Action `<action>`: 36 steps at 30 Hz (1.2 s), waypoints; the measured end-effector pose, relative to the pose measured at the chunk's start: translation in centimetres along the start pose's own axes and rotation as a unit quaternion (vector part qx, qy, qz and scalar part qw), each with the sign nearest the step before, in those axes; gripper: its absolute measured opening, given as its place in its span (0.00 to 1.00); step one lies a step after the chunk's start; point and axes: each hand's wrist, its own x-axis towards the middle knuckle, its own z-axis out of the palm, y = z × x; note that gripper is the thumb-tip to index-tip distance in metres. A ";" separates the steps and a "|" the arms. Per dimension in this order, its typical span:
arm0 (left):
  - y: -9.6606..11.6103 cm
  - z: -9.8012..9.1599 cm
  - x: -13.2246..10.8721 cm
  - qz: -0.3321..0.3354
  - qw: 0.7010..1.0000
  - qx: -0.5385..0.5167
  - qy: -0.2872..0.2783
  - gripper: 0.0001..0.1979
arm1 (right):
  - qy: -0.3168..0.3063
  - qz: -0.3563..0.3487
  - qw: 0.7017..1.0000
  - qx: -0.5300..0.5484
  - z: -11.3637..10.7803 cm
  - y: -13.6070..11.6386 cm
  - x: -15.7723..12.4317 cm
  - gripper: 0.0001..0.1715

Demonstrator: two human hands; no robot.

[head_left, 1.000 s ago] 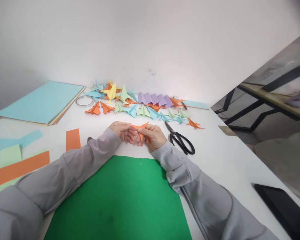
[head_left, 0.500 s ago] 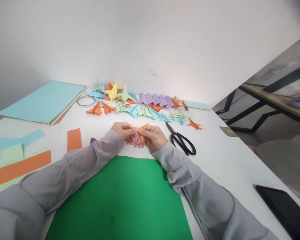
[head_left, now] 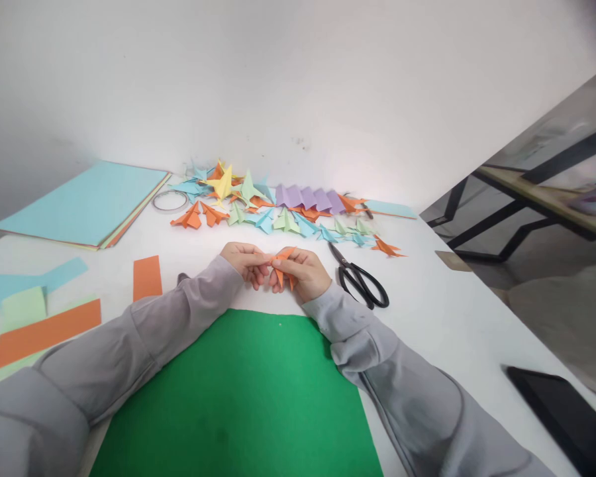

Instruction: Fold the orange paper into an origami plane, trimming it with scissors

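Note:
Above the far edge of a green sheet (head_left: 238, 391), both hands meet at a small orange folded paper figure (head_left: 285, 254) with pointed ends. My right hand (head_left: 308, 273) grips its body between thumb and fingers, and some points stick out above and below the thumb. With thumb and forefinger, my left hand (head_left: 244, 262) pinches the figure's left tip, which the fingers mostly hide. Black-handled scissors (head_left: 362, 281) lie just right of my right hand. Behind the hands spreads a row of similar folded paper figures, among them a green one (head_left: 287, 221) and an orange one (head_left: 387, 246).
A stack of coloured paper (head_left: 84, 202) lies back left, beside a ring-shaped roll (head_left: 170, 201). Orange strips (head_left: 148, 277) and other paper pieces are on the left. Pleated purple paper (head_left: 310, 199) stands near the wall. A black tablet-like device (head_left: 561, 411) lies front right.
My left hand has shifted slightly left, its pinch now at the orange figure's left tip. The figure has turned a little in my right hand.

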 end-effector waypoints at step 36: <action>-0.7 0.2 0.1 0.105 0.993 -0.044 0.037 0.07 | 0.036 0.048 0.996 0.069 -1.0 -0.6 0.3 0.08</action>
